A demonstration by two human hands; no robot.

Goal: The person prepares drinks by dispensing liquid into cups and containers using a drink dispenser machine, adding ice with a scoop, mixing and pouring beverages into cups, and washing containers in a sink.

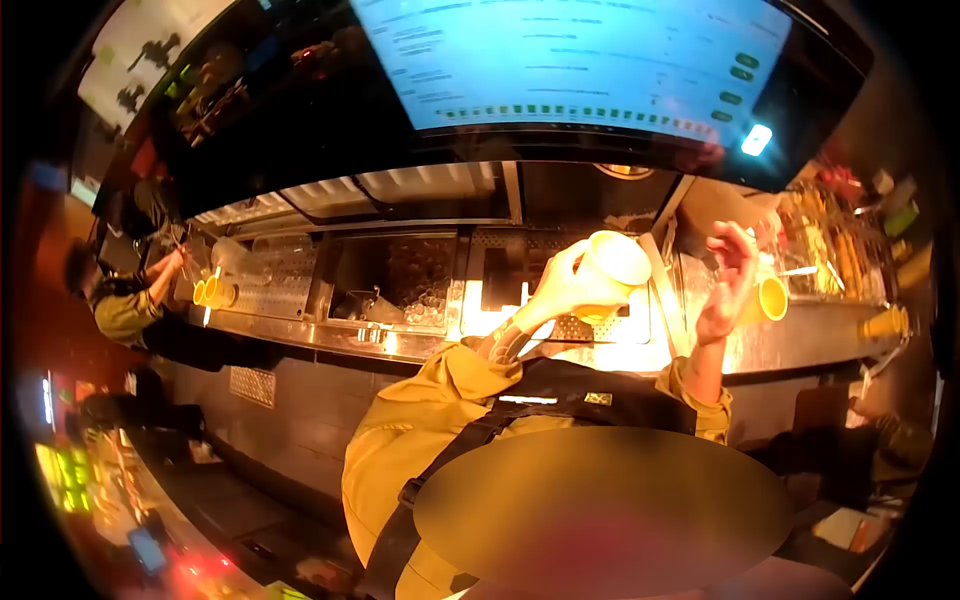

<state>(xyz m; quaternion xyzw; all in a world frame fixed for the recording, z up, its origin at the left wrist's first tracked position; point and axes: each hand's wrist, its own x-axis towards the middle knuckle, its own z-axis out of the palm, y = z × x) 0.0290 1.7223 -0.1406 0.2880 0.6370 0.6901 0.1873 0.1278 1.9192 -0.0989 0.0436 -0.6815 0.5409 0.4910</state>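
My left hand [566, 290] grips a pale yellow cup [618, 258], held tilted above the brightly lit perforated drip area of the steel counter [385, 342]. Part of the cup is hidden by my fingers. To the right, my right hand [728, 280] is raised with its fingers apart and slightly bent, holding nothing. Just beyond it on the worktop stands a second yellow cup [771, 299], its opening facing the camera. Whether the right hand touches that cup I cannot tell.
Left of my hands is a steel ice bin [400, 275]. A large lit screen [590, 65] hangs above the counter. At far left a person [130, 305] works near yellow cups [215, 292]. Several garnishes or packets [825, 240] crowd the right end.
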